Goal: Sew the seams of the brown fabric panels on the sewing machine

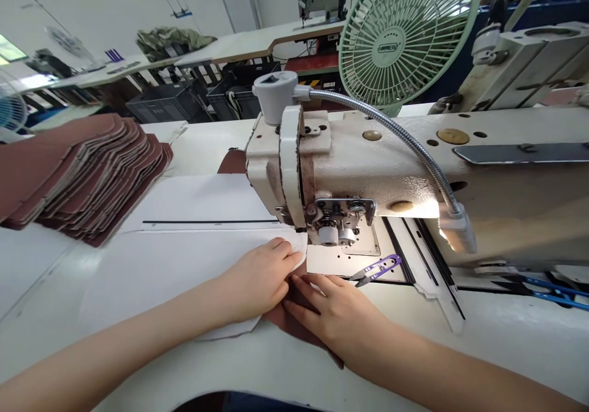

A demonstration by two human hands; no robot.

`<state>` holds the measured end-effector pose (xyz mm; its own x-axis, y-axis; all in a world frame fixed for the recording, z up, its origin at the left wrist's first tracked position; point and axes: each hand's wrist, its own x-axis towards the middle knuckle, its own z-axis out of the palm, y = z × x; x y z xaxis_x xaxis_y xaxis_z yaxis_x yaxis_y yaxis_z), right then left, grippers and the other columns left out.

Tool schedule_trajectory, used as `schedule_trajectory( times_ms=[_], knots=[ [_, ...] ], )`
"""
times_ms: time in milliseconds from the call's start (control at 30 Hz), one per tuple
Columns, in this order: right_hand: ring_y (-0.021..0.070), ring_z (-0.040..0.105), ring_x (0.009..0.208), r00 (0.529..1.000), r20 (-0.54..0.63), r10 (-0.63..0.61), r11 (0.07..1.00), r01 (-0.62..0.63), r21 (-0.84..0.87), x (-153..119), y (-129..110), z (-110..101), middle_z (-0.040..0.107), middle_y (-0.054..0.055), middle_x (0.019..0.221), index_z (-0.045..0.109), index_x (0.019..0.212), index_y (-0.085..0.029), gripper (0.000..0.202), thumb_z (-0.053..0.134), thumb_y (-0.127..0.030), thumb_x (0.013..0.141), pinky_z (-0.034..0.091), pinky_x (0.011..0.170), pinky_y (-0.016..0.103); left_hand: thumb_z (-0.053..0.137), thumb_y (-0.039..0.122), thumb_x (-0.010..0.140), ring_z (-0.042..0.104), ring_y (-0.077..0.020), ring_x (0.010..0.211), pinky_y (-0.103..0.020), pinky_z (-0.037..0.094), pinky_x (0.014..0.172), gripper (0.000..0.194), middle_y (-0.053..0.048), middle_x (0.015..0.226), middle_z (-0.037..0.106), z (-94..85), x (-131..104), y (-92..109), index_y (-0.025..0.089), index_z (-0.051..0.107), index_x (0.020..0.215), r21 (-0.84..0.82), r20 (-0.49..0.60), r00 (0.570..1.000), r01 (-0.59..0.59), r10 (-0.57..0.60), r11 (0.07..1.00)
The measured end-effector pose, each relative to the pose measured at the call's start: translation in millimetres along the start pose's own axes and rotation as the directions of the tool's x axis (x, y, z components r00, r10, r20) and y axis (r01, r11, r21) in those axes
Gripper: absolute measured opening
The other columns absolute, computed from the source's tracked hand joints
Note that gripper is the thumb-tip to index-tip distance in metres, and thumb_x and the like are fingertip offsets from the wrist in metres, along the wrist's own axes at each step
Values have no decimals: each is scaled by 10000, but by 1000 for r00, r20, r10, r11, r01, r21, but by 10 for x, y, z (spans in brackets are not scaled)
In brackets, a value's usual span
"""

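My left hand [260, 277] lies flat on a white template sheet [179, 265], its fingers pinching the sheet's edge just in front of the presser foot [332, 234] of a cream sewing machine [368, 167]. My right hand [338, 314] rests palm down on a brown fabric piece [294, 323] that pokes out from under the white sheet. Both hands touch each other at the fingertips. Purple thread snips [377, 269] lie on the machine bed just right of my right hand.
A stack of several brown cut pieces [87, 173] sits at the left of the table. A green fan [407, 32] stands behind the machine, and a gooseneck lamp [455, 222] hangs over the bed. Blue-handled tools [552, 289] lie at far right. Other sewing tables stand behind.
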<state>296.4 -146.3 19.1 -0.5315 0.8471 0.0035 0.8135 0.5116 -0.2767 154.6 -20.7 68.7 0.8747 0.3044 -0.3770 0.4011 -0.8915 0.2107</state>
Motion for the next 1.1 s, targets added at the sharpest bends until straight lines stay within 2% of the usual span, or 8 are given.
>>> schedule_trajectory(
  times_ms=[167, 367, 467, 567, 633, 733, 933, 1100],
  knots=[
    [318, 495, 1225, 1000, 19, 0, 998, 1, -56, 2, 63, -61, 494, 216, 1387, 537, 1316, -92, 521, 570, -273, 828, 478, 816, 385, 411, 17, 732, 513, -247, 964, -367, 477, 846, 363, -100, 991, 555, -32, 86, -12, 131, 585, 1030, 90, 14, 1000, 16, -17, 996],
    [295, 500, 1226, 991, -133, 14, 989, -33, -142, 57, 170, 87, 506, 188, 1387, 566, 1280, -104, 420, 473, -186, 879, 474, 765, 375, 439, 30, 740, 530, -236, 939, -357, 489, 838, 265, -91, 967, 557, -12, 188, -33, 156, 575, 929, 130, -32, 998, 58, -55, 990],
    [282, 514, 1206, 979, -206, 0, 983, -37, -177, 64, 216, 134, 554, 170, 1345, 589, 1254, -117, 394, 460, -163, 884, 468, 731, 358, 446, 43, 755, 530, -236, 970, -363, 481, 860, 278, -94, 1024, 563, -30, 196, -32, 157, 570, 978, 147, -19, 998, 64, -62, 987],
    [286, 512, 1197, 964, -265, -7, 980, -46, -192, 69, 250, 159, 608, 157, 1278, 613, 1220, -125, 372, 464, -159, 881, 465, 738, 357, 495, 107, 772, 517, -281, 1033, -422, 470, 864, 280, -113, 1122, 553, -81, 144, -21, 155, 560, 1039, 233, 17, 999, 37, -42, 972],
    [281, 522, 1174, 952, -306, -12, 977, -54, -206, 78, 264, 170, 630, 156, 1240, 620, 1208, -125, 358, 457, -151, 890, 465, 749, 356, 513, 141, 783, 519, -316, 1034, -460, 469, 824, 298, -127, 1179, 539, -121, 93, -19, 158, 554, 1077, 318, 49, 998, 18, -36, 948],
    [263, 556, 1108, 933, -360, -25, 967, -69, -244, 98, 281, 181, 646, 159, 1205, 624, 1198, -119, 337, 440, -138, 917, 469, 738, 347, 494, 141, 810, 547, -308, 965, -436, 467, 747, 312, -129, 1203, 537, -169, 47, -34, 177, 547, 1116, 396, 67, 997, 12, -42, 918],
    [255, 574, 1071, 925, -378, -37, 951, -83, -297, 126, 320, 191, 635, 158, 1232, 615, 1224, -118, 340, 435, -160, 939, 483, 725, 347, 450, 165, 874, 566, -280, 905, -382, 452, 700, 303, -128, 1084, 572, -185, 114, -65, 193, 544, 1161, 405, 52, 998, 12, -37, 914],
    [268, 574, 1085, 929, -368, -38, 944, -87, -317, 108, 338, 188, 630, 165, 1240, 618, 1222, -89, 343, 445, -150, 932, 492, 762, 353, 465, 175, 878, 559, -285, 946, -388, 450, 735, 305, -125, 1106, 572, -163, 85, -84, 198, 544, 1172, 399, 37, 999, 9, -26, 917]
  ],
)
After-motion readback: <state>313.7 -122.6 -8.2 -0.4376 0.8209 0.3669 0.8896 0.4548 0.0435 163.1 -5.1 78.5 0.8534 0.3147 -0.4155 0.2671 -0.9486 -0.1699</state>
